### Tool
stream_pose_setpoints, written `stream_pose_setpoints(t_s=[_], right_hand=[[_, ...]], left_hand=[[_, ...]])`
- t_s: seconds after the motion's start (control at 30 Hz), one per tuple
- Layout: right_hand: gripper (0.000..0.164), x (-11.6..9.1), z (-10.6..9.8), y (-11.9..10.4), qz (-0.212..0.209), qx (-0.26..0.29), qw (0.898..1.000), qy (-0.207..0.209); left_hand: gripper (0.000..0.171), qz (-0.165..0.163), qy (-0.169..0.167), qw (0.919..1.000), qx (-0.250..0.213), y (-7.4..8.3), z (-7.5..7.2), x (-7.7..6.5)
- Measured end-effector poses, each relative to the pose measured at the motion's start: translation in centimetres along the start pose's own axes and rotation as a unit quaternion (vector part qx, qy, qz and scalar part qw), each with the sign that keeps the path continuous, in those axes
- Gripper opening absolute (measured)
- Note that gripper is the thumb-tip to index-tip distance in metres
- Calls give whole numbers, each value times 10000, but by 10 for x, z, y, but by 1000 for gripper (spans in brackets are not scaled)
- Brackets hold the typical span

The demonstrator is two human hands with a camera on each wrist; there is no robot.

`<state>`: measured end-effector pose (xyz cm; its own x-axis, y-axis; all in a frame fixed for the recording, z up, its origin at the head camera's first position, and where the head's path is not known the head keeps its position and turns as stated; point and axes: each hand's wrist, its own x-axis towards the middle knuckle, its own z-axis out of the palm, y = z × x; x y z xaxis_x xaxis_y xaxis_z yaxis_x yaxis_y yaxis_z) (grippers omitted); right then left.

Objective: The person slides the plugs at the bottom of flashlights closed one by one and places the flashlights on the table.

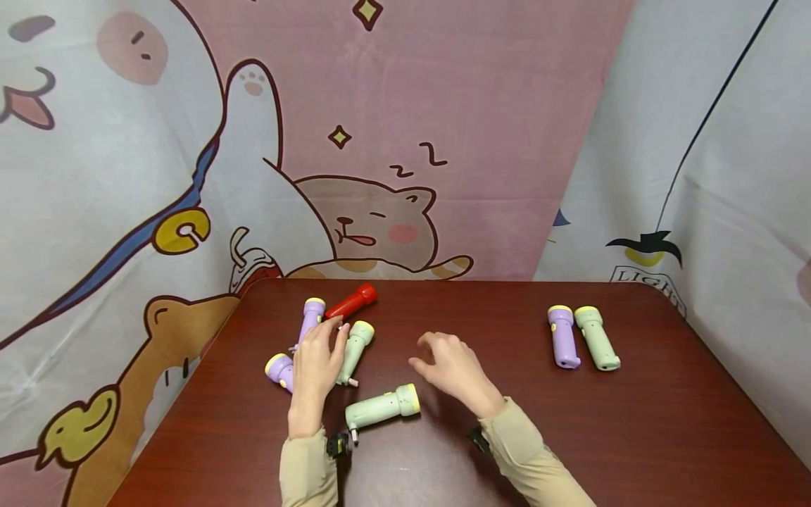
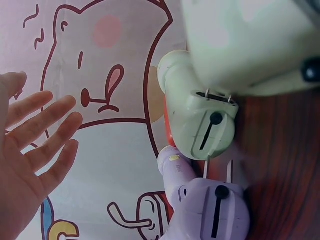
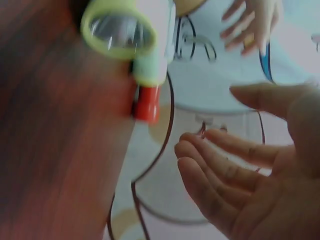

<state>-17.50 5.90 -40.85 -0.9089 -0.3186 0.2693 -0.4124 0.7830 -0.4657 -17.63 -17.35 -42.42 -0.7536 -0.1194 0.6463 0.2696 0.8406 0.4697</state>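
My left hand (image 1: pixel 317 360) is held over a group of flashlights on the left of the table, its fingers spread with nothing in them in the left wrist view. Around it are a purple flashlight (image 1: pixel 312 314), another purple flashlight (image 1: pixel 280 371) partly hidden behind the hand, a red flashlight (image 1: pixel 350 303) and a light green flashlight (image 1: pixel 356 351). Nearer me lies a second green flashlight (image 1: pixel 380 408) on its side, metal prongs folded out at its tail. Right of these my right hand (image 1: pixel 455 370) hovers with loosely bent fingers, holding nothing.
On the right side of the dark wooden table (image 1: pixel 659 415), a purple flashlight (image 1: pixel 563 339) and a green flashlight (image 1: pixel 598 339) lie side by side, lens ends away from me. A cartoon-printed cloth (image 1: pixel 494 141) hangs behind the table's far edge.
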Motion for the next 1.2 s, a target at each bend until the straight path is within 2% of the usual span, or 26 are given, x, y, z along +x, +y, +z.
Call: stream_pose_setpoints(t_s=[0.1,0.2,0.37,0.53,0.73,0.93,1.2], right_hand=[[38,-2,13,-14,-630,-114,9970,-437],[46,-3,27,-24,-1136,-384,9890,-871],[57,-5,46,-33,-1672,-996,9729,-1253],[59,-7,58,-37,-1987,-1393,9614,-1300],[49,-8,66,-37,-2244,-1648,9529,-1198],[42,-8,69,-35,-2388,-1715,9491,-1134],[37,-5,66,-30,-2492,-1606,9488,-1089]], left_hand=[[27,8,24,10000,-4,0,1,0],[27,21,49,10000,-6,-1,1,0],[27,5,-8,10000,-20,0,1,0],[27,-13,-6,10000,-4,-1,1,0],[26,29,-23,10000,-10,0,2,1],[26,15,-36,10000,-19,1,3,1],[26,-20,-63,10000,-26,3,4,1]])
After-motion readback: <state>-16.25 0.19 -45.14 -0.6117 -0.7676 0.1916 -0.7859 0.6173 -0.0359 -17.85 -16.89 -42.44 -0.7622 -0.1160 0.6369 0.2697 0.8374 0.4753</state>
